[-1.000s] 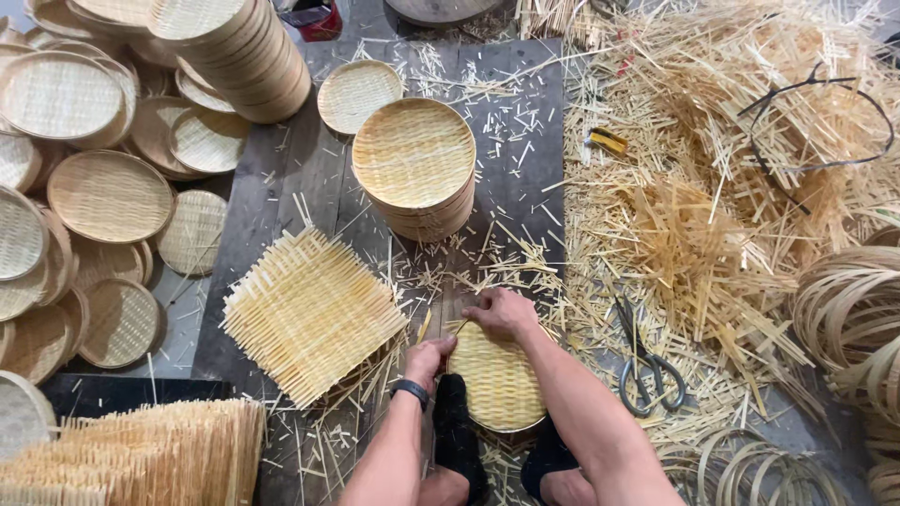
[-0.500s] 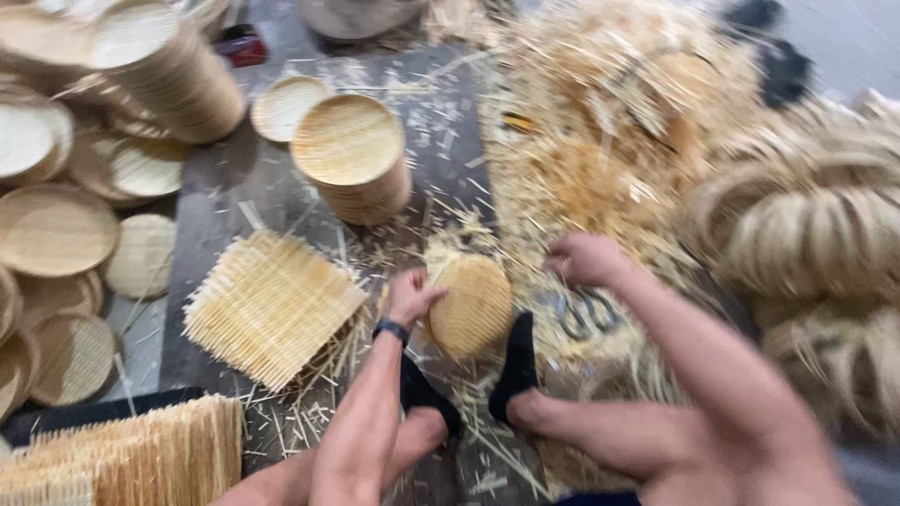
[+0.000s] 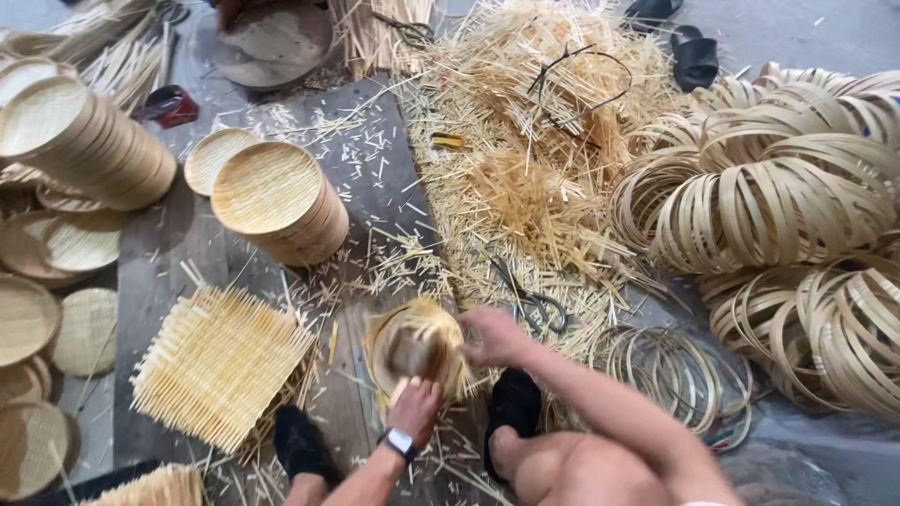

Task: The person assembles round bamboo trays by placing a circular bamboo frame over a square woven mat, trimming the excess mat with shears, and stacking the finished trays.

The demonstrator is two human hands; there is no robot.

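A small round woven bamboo tray (image 3: 415, 349) is tipped up on the floor between my feet, blurred by motion. My left hand (image 3: 414, 405), with a dark watch on the wrist, grips its near edge. My right hand (image 3: 494, 335) holds its right rim. A square woven bamboo mat (image 3: 220, 364) lies flat just to the left of my hands. Black scissors (image 3: 534, 302) rest on the straw just beyond my right hand.
A stack of finished round trays (image 3: 279, 200) stands ahead, with a taller leaning stack (image 3: 89, 141) and loose discs (image 3: 56, 281) at the left. A heap of bamboo slivers (image 3: 534, 141) fills the middle. Piles of bamboo hoops (image 3: 797, 215) lie at the right.
The view has swung to the right, bringing the hoop piles in. The tray has been lifted from lying flat to a tipped-up position in both hands.
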